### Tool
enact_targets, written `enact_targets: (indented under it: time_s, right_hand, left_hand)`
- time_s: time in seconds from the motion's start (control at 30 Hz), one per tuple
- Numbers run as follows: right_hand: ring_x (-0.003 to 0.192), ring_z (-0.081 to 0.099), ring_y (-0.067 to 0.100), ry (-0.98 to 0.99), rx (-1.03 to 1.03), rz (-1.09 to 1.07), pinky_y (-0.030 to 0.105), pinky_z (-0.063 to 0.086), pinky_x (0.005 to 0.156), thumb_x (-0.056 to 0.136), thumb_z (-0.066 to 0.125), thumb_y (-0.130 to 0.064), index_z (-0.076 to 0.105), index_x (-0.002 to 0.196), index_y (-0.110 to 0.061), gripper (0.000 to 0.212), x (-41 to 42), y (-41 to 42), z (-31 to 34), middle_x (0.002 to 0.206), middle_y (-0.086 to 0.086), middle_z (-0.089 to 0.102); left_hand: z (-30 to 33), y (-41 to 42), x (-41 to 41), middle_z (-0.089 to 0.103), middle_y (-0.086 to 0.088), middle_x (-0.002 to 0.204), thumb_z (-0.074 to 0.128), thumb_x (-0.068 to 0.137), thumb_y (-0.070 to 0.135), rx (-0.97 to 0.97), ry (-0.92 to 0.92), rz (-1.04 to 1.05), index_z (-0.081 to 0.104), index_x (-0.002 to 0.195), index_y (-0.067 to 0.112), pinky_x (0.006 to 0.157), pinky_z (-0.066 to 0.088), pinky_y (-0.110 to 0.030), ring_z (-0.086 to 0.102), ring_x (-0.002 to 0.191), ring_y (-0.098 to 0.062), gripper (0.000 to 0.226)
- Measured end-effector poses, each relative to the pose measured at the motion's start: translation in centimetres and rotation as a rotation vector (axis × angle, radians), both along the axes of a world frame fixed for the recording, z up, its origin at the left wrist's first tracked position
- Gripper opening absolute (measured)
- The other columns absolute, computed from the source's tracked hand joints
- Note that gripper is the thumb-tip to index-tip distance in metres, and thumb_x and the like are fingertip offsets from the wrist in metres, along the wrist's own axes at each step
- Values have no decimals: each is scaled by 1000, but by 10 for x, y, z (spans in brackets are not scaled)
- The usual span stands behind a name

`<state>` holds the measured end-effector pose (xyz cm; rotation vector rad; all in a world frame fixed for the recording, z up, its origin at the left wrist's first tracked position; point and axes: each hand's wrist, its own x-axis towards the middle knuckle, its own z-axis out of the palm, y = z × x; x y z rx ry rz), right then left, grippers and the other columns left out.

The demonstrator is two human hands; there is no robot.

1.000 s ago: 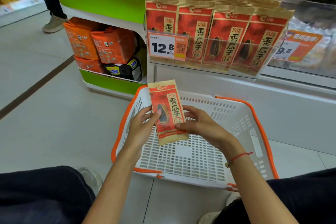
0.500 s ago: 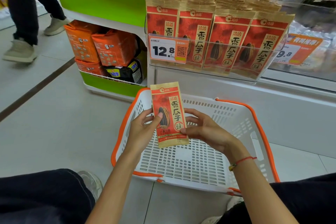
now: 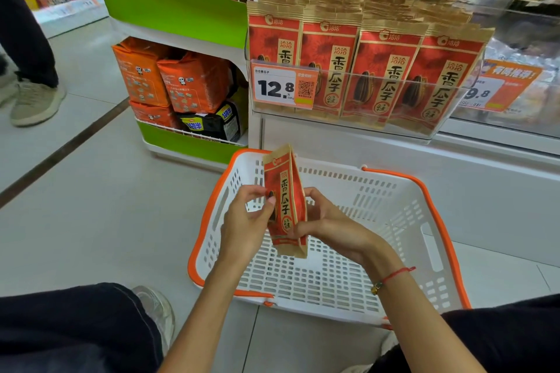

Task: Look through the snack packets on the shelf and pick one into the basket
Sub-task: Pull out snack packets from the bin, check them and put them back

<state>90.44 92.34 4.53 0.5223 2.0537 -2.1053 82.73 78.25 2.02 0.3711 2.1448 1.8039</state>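
Note:
A red and gold sunflower seed packet [image 3: 285, 200] is held upright above the white basket [image 3: 394, 209] with orange handles, turned partly edge-on to me. My left hand [image 3: 247, 222] pinches its left side with thumb and fingers. My right hand [image 3: 325, 222] grips its right edge, fingers curled behind it. Rows of identical packets [image 3: 385, 70] stand in a clear shelf tray above, behind a 12.8 price tag [image 3: 280, 86]. The basket holds nothing.
A green and white rack [image 3: 181, 142] with orange bags [image 3: 194, 82] stands left of the shelf. Another person's legs and shoe [image 3: 36, 100] are at the far left. My knees frame the bottom. The basket sits on a grey tiled floor.
The packet has been rotated from facing me flat to nearly edge-on, both hands turning it. The other person's foot has stepped further into view at the left.

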Motion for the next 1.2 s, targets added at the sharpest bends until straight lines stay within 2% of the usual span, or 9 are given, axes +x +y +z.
enact_targets:
  time_s: [0.1, 0.2, 0.33, 0.43, 0.53, 0.63, 0.77, 0.97, 1.2]
  right_hand:
    - [96, 67, 20, -22, 58, 30, 23, 54, 77, 78, 69, 12, 40, 122, -9, 57, 0, 0, 0, 99, 9, 66]
    - [94, 59, 22, -35, 152, -33, 29, 55, 76, 75, 72, 9, 39, 122, -6, 59, -1, 0, 0, 102, 9, 57]
    - [76, 61, -1, -1, 328, -78, 19, 53, 63, 70, 82, -1, 35, 117, -11, 67, -5, -10, 0, 108, 2, 48]
    - [109, 55, 22, 10, 494, -98, 39, 53, 88, 48, 90, -39, 35, 108, -32, 81, -8, -15, -7, 118, 4, 44]
    - [117, 40, 19, -17, 556, -64, 33, 44, 98, 62, 89, -35, 38, 117, -29, 75, -7, -11, -5, 121, 1, 41]
    - [104, 51, 12, 32, 442, -125, 15, 50, 77, 79, 79, -24, 41, 125, -21, 61, -7, -5, 0, 117, 2, 49]
    - [76, 57, 8, 100, 446, -314, 13, 50, 59, 86, 71, -16, 46, 123, -18, 44, -12, -1, -1, 94, 0, 57]
    - [61, 69, 9, 105, 669, -494, 36, 58, 68, 89, 65, -40, 58, 81, -30, 15, -11, 4, -3, 68, -4, 72]
    - [48, 65, 5, 99, 838, -516, 34, 57, 60, 94, 56, -43, 58, 85, -24, 21, -8, 6, -6, 58, -6, 69]
  left_hand:
    - [1, 4, 2, 65, 4, 109, 55, 98, 18, 59, -66, -114, 60, 100, 26, 89, 56, -39, 68, 99, -18, 9]
    - [5, 5, 1, 55, 4, 124, 46, 99, 38, -49, -46, -183, 61, 112, 26, 97, 41, -25, 54, 116, -10, 23]
    - [11, 4, 2, 62, 10, 122, 56, 77, 73, -28, -116, -266, 63, 120, 33, 97, 50, -35, 63, 107, -8, 59]
    - [11, 5, 3, 68, 8, 115, 58, 88, 51, 0, -98, -291, 62, 117, 34, 82, 57, -24, 70, 92, -6, 34]
    - [9, -1, -1, 70, 6, 109, 51, 98, 31, 71, -140, -265, 60, 112, 34, 73, 57, -19, 71, 85, -3, 17]
    - [9, -5, -5, 68, 10, 107, 52, 98, 29, 116, -183, -215, 60, 116, 33, 66, 55, -15, 70, 85, 0, 20]
    - [9, -6, -10, 64, 5, 103, 58, 96, 25, 133, -201, -75, 54, 118, 25, 54, 52, -11, 67, 79, -3, 23]
    - [5, -8, -10, 65, 0, 111, 59, 95, 28, 75, -223, -125, 56, 117, 28, 56, 51, -14, 65, 83, 1, 22]
    - [1, -8, -9, 59, 3, 117, 61, 93, 31, 16, -237, -174, 57, 118, 29, 64, 49, -19, 58, 96, -3, 25]
